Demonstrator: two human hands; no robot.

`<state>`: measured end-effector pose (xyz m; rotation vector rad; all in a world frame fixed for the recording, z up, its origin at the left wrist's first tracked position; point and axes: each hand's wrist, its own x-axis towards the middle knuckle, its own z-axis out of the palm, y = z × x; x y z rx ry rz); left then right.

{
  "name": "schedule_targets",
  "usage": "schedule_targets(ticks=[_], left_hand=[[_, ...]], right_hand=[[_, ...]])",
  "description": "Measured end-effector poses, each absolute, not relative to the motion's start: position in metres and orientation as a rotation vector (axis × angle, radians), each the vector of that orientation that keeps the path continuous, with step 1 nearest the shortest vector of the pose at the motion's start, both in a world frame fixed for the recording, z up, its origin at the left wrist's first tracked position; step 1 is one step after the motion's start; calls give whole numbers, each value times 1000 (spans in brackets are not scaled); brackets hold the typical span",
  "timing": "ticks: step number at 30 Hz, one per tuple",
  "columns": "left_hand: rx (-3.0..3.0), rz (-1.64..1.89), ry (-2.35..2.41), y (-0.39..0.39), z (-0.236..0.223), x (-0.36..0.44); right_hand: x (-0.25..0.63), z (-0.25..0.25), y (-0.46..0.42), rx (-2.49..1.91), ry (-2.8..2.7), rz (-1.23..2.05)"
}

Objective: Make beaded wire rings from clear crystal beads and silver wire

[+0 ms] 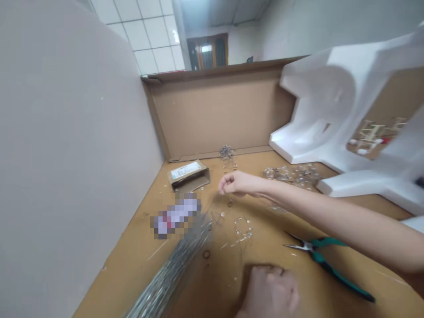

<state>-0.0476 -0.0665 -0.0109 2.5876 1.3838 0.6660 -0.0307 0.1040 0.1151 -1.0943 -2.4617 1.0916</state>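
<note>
My right hand (pixel 235 183) reaches in from the right over the middle of the table, thumb and fingers pinched together. Whatever they may hold is too small to make out. Close by on the tabletop lie a small dark ring (pixel 230 204) and a loop of small clear pieces on wire (pixel 243 229). At the bottom edge my left hand (pixel 270 291) is curled closed and blurred; its fingertips are hidden. A bundle of straight metal wires (pixel 175 265) lies to its left. Long-nose pliers with green handles (pixel 313 249) rest with jaws apart, below my right forearm.
A small cardboard box (pixel 188 176) lies left of centre, near a pixelated object (pixel 177 216). Behind are a pile of small metal pieces (pixel 227 152) and a cardboard wall (pixel 218 115). Clear bits (pixel 291 176) lie beside white foam packaging (pixel 318 106). A pale wall (pixel 66 154) bounds the left.
</note>
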Motion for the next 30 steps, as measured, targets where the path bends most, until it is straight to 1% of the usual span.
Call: schedule_targets(ticks=[1, 3, 4, 5, 9, 13, 17, 21, 30], left_hand=[[2639, 652, 1428, -68, -9, -48], [2741, 684, 1424, -69, -7, -50], [2790, 711, 1403, -68, -6, -51], [2798, 764, 1426, -68, -5, -51], [2882, 1063, 1367, -66, -1, -52], [2909, 1240, 1454, -70, 11, -53], [2932, 1232, 1455, -79, 21, -53], [2922, 1181, 1378, -81, 19, -52], [2939, 1133, 1198, -78, 8, -54]], right_hand=[[-3, 116, 93, -1075, -2400, 1204], [48, 111, 68, -896, -1920, 1819], [71, 105, 56, -814, -1692, 2000], [91, 97, 43, -753, -1506, 2095], [145, 65, 5, -754, -1267, 2109], [161, 41, -13, -687, -1102, 2173], [154, 24, -22, -692, -1064, 2130], [148, 13, -29, -743, -1099, 2075], [154, 11, -27, -741, -1091, 2085]])
